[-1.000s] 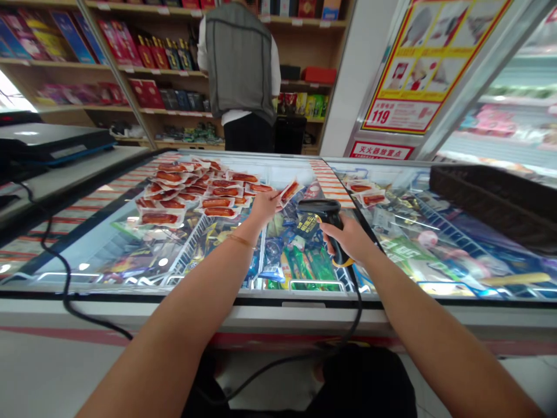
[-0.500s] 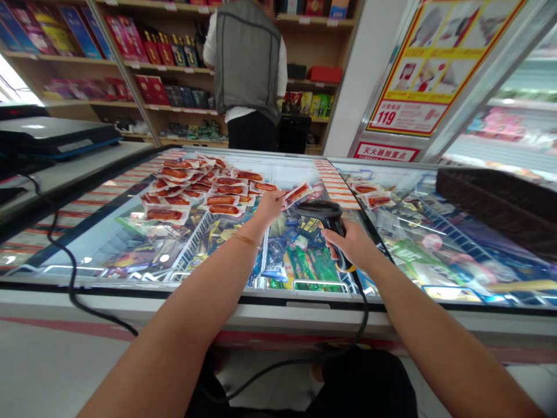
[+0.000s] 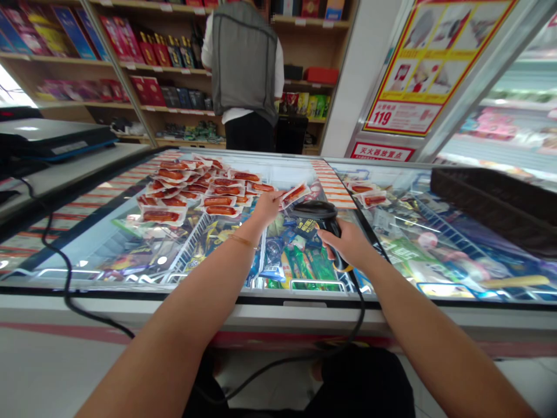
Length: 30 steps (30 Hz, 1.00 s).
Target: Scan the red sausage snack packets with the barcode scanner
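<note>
My left hand (image 3: pixel 266 209) pinches one end of a packaged sausage (image 3: pixel 296 194), held tilted above the freezer's glass top (image 3: pixel 100 226). Wrapped round the grip of a black barcode scanner (image 3: pixel 329 223) is my right hand (image 3: pixel 348 241). The scanner's head is just below and to the right of the held pack, apart from it. A pile of similar sausage packs (image 3: pixel 187 183) lies on the glass to the left of my left hand. Two more sausage packs (image 3: pixel 374 200) rest on the glass to the right, beyond the scanner.
The scanner's black cable (image 3: pixel 361 313) hangs over the freezer's front edge. A dark tray-like object (image 3: pixel 491 203) stands on the right glass. At the left is a flat scale-like device (image 3: pixel 52 136). Behind the freezer a person in a grey vest (image 3: pixel 243 64) faces the shelves (image 3: pixel 169 69).
The whole view has shifted slightly, so everything sits a little further left. Both hands keep their grip, with the sausage pack and the scanner in nearly the same place relative to each other.
</note>
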{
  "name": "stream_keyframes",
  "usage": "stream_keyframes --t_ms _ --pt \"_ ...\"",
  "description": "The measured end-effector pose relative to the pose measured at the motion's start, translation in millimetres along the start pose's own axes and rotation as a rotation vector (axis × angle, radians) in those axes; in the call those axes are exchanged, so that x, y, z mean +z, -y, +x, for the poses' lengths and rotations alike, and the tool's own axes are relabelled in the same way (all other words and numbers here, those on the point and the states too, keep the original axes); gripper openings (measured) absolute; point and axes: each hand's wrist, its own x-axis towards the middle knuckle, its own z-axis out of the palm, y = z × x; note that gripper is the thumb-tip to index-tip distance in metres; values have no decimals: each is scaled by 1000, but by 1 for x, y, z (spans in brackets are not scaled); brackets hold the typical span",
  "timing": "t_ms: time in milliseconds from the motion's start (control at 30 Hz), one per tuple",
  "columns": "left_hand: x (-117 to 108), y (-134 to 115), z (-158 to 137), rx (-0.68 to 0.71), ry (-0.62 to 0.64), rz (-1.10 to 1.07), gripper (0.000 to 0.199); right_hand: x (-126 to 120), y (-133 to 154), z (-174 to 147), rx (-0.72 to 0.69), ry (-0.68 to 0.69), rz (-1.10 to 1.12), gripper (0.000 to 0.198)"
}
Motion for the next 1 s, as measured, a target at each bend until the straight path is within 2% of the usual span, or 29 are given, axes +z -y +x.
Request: stream_keyframes --t_ms 100,200,333,433,600,700,767,867,1000 --pt "0 -7 -6 -17 21 21 36 -1 1 1 9 -18 29 22" --pt "3 -22 -14 4 -30 208 34 -9 2 -1 23 -57 172 23" --pt "28 -46 -16 5 20 338 32 -37 -11 -12 61 -165 290 27" --pt "70 -64 -8 67 118 362 32 -70 -32 -25 85 -268 231 26" --pt "166 -87 7 216 289 425 30 -124 -61 -43 176 -424 177 23" --pt "214 -93 15 260 349 530 33 -146 -68 -48 223 -509 188 24" --pt "234 -96 20 285 357 607 34 -154 -70 -49 240 -541 205 25" --pt "244 -99 28 256 249 690 33 -156 -71 -46 240 -556 218 24" --pt "226 -101 37 198 128 741 33 -145 -68 -37 222 -514 221 25"
